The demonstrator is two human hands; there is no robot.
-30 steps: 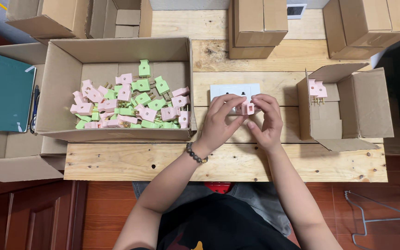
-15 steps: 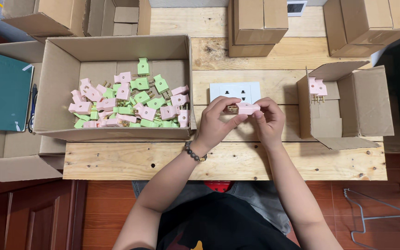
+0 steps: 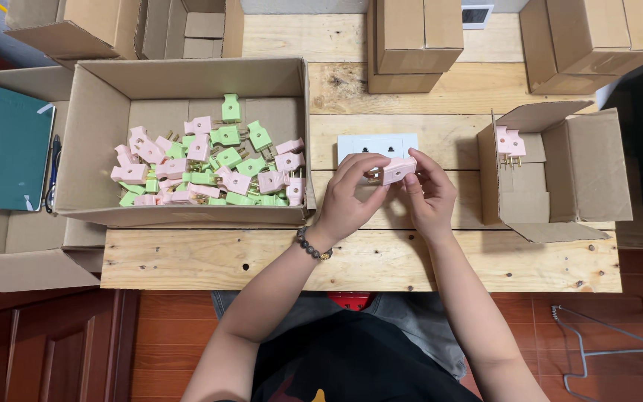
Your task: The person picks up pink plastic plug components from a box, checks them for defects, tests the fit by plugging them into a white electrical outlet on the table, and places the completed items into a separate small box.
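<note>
Where wrists meet above the white socket plate (image 3: 378, 144) — left hand (image 3: 353, 195) and right hand (image 3: 428, 192) both pinched on, seemingly, one pink plug (image 3: 397, 170).

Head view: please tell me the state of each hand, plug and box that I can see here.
left hand: gripping the pink plug
right hand: gripping the same plug
pink plug: held above the table, prongs pointing left
white socket plate: flat on the table, nothing plugged in
large cardboard box: open, holds loose pink and green plugs
small cardboard box: open, lying on its side, two pink plugs inside
green notebook: closed
</note>
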